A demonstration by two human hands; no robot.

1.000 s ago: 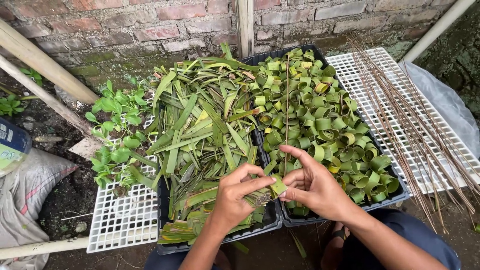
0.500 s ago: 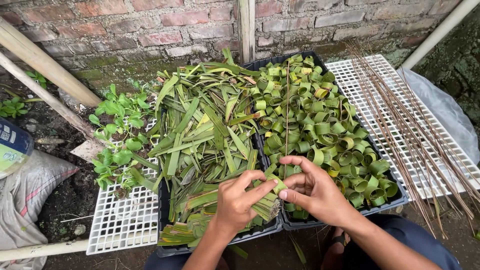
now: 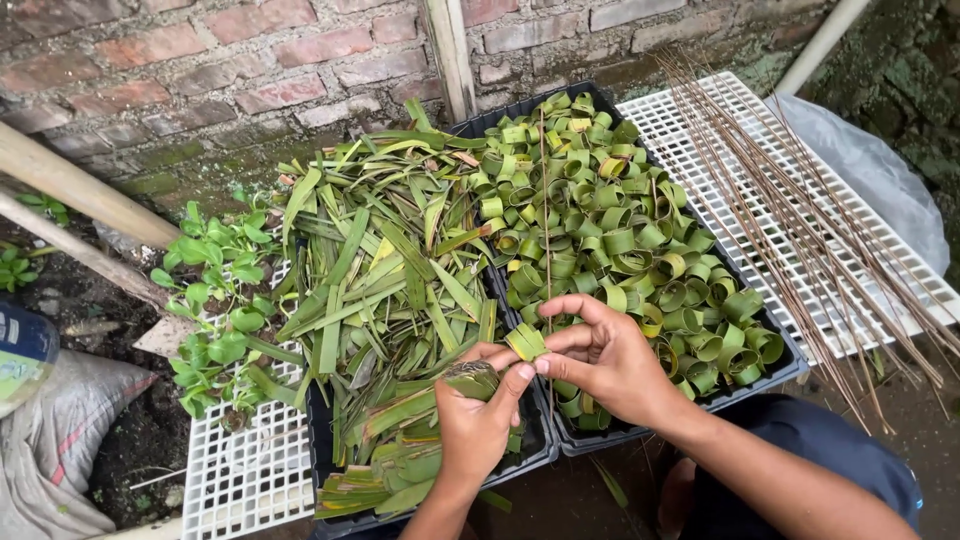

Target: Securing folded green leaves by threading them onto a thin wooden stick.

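Brick wall (image 3: 250, 60) backed two dark trays. I had my left hand (image 3: 478, 420) clamped on a leaf bundle (image 3: 420, 410) over the near tray (image 3: 540, 455); right hand (image 3: 610, 365) pinched a half-rolled leaf strip (image 3: 526, 342) just above it. Rolling step, I judged; next needs tightening the curl. Finished leaf rings (image 3: 620, 240) filled the far tray; thin sticks (image 3: 790, 190) lay beyond.

Both hands meet over the dark tray (image 3: 520, 460): left hand (image 3: 478, 415) fisted, right hand (image 3: 600, 355) pinching with curled fingers.

Short green leaf strip (image 3: 526, 342), curled into a small ring, pinched between both hands above the dark trays
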